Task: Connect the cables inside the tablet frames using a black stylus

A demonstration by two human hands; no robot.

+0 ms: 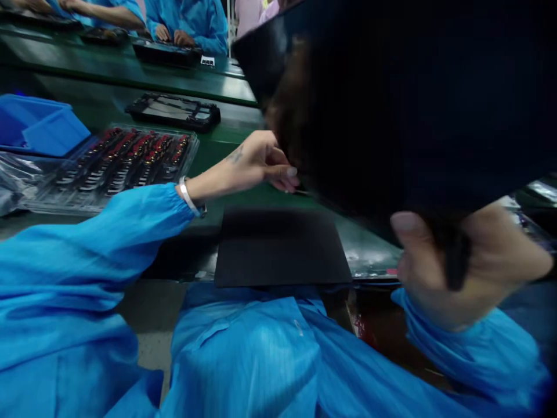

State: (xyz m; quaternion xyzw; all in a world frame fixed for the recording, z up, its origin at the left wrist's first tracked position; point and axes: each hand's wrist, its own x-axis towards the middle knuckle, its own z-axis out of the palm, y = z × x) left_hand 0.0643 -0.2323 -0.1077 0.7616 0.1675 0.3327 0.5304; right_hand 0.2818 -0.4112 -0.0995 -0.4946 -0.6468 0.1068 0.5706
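**Both hands on a large dark panel above the table**

The right hand (452, 261) is clenched around the lower edge of a big glossy black panel (413, 104), thumb on the near face, holding it tilted up close to the camera so that it fills the upper right of the view. The left hand (256, 162) reaches across from a blue sleeve (87, 249) and pinches the panel's lower left edge with its fingertips; a pale band sits on that wrist.

Below the panel, a flat black mat (278, 244) lies on the green table (217, 145), at its near edge, just in front of the person's blue-clad lap. To the left, a clear plastic tray (113, 165) holds rows of small red and black parts. Behind it lies a black frame (174, 110), and at the far left stands a blue bin (39, 125).

Across the table, other people in blue coats (191, 20) rest their hands by dark trays (165, 52).
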